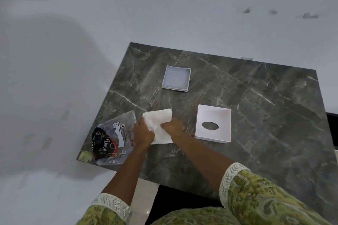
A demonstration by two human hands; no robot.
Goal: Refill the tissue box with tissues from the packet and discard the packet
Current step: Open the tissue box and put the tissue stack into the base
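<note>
We see the soft white square tissue stack (161, 124) pinched by left hand (143, 132) and right hand (173, 126), just beside the crumpled clear plastic packet (113, 139).

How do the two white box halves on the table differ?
The far box half is a shallow tray lying open side up, its floor unbroken; the near box half is larger in view and has an oval opening in its face. The far box half sits toward the back of the table; the near box half lies right of the tissue stack under both hands. Both are white, rectangular, empty and untouched.
</note>
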